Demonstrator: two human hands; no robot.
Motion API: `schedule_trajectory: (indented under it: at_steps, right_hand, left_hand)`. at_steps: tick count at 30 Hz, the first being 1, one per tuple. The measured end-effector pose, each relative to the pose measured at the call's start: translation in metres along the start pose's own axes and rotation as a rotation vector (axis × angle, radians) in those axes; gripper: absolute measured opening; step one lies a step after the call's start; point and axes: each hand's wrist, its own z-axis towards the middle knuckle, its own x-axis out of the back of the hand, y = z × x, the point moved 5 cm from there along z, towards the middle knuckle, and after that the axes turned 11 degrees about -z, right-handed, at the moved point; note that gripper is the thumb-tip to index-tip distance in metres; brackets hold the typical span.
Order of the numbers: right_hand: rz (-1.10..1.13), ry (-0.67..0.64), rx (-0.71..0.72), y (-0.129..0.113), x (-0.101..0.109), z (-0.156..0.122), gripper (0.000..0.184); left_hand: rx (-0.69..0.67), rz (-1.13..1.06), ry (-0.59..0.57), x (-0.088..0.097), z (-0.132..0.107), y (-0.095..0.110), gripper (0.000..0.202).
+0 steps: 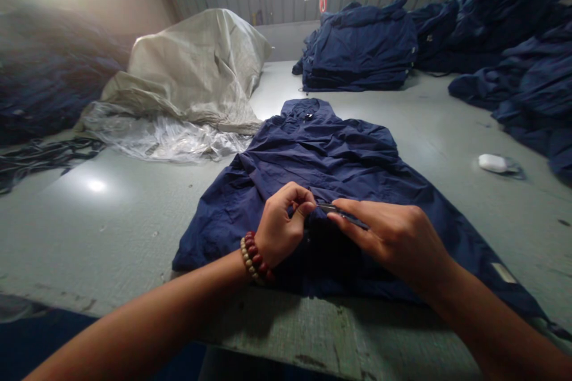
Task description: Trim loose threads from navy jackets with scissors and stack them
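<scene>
Navy jacket (pixel 322 161) lying on bench (pixel 134 238), frame centre. Left hand (pixel 286 220): fingers (pixel 302 211) pinched together over jacket, can't tell on what. Right hand (pixel 397 235) gripping small snips (pixel 353 218), tip by left fingertips.

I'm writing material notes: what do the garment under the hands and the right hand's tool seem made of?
Garment: probably thin woven synthetic, softly sheened, judging by its crisp creases. Tool: likely metal at its grey, glinting tip; the dark part is unclear.
</scene>
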Motion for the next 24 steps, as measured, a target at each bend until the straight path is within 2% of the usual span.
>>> schedule_trajectory:
  at_steps: [8, 14, 16, 18, 21, 23, 24]
  right_hand:
    - [-0.028, 0.098, 0.047, -0.002, 0.003, 0.000, 0.026]
    - [0.034, 0.089, 0.025, 0.001, 0.002, -0.001, 0.022]
    - [0.132, 0.097, -0.102, 0.010, 0.003, 0.000, 0.022]
    - [0.331, 0.067, -0.353, 0.024, -0.001, 0.000, 0.028]
    - [0.880, -0.018, -0.767, 0.036, -0.020, -0.005, 0.044]
    - [1.225, -0.074, -0.916, 0.031, -0.033, -0.006, 0.051]
    - [1.324, -0.107, -0.946, 0.026, -0.038, -0.006, 0.053]
  left_hand:
    - [-0.021, -0.015, 0.007, 0.000, 0.000, 0.000, 0.012]
    - [0.023, -0.060, 0.021, 0.001, 0.000, -0.003, 0.012]
    - [0.070, -0.120, 0.026, 0.002, 0.002, -0.005, 0.013]
    - [0.111, -0.212, 0.022, 0.003, 0.004, -0.007, 0.016]
    - [0.142, -0.329, -0.001, 0.002, 0.005, -0.007, 0.021]
    - [0.150, -0.354, -0.017, 0.000, 0.004, -0.007, 0.023]
    - [0.150, -0.352, -0.025, -0.001, 0.003, -0.007, 0.024]
